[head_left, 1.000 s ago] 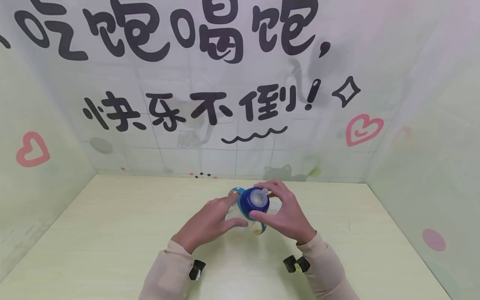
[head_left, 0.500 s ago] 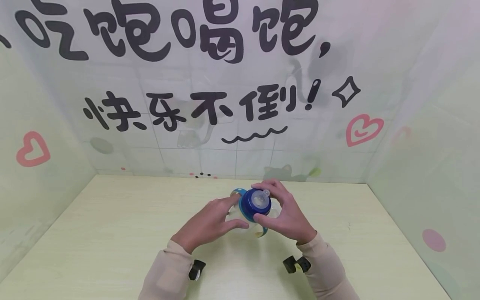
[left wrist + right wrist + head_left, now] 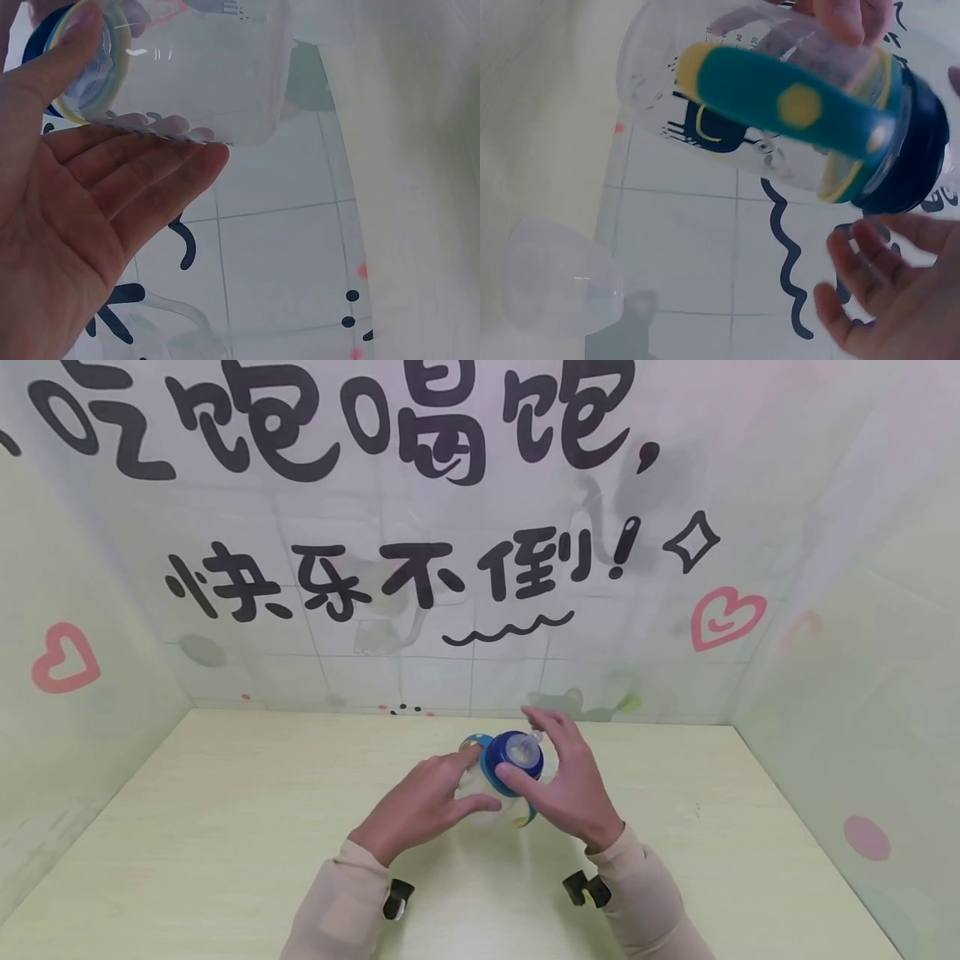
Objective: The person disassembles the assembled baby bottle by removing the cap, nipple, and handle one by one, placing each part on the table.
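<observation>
Your bottle (image 3: pixel 512 766) is between your two hands over the middle of the table (image 3: pixel 225 810), its long axis close to upright, base down and teat (image 3: pixel 525 747) up, with a slight lean; whether the base touches the table, you can't tell. Your left hand (image 3: pixel 427 802) holds it, thumb on one side near the neck and the fairly straight fingers along the other. Your right hand (image 3: pixel 566 781) is spread around the collar (image 3: pixel 907 142), fingers apart and loosely bent; from above, its thumb overlaps the collar, but you can't tell whether it presses there. The head view shows the collar and teat from above and hides most of the body. The right wrist view shows you that body side-on, with scale marks, a dark printed figure and a teal-and-yellow handle (image 3: pixel 780 97); it also shows a translucent cup (image 3: pixel 562 277) on the table near the bottle, apart from it. You can see fingers through the bottle's clear wall. Which way the cup's mouth faces, and what is inside it, you can't tell.
</observation>
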Tool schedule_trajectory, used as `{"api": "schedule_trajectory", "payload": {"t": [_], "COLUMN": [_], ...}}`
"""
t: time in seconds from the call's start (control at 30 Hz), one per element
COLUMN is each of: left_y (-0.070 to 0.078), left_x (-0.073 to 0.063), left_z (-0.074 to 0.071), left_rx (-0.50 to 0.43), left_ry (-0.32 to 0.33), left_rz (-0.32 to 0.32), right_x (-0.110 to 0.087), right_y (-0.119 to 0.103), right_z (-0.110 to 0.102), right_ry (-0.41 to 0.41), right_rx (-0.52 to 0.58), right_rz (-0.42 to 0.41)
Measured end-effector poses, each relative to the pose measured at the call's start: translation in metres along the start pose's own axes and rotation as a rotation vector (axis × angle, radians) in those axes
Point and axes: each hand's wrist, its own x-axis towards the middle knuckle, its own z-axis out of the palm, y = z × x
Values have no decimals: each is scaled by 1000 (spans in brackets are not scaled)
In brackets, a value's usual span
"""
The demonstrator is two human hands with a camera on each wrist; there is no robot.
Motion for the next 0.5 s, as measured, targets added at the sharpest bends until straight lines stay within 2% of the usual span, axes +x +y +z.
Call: {"api": "schedule_trajectory", "payload": {"t": [0.1, 0.2, 0.5], "left_y": [1, 1, 1], "left_x": [1, 2, 2], "left_z": [2, 3, 2], "left_rx": [48, 67, 70], "left_ry": [24, 48, 83], "left_rz": [-21, -37, -39], "right_x": [0, 0, -1], "right_y": [-1, 0, -1], "right_z": [5, 10, 11], "right_ry": [71, 101, 123], "right_rx": [-108, -154, -100], "right_rz": [60, 93, 120]}}
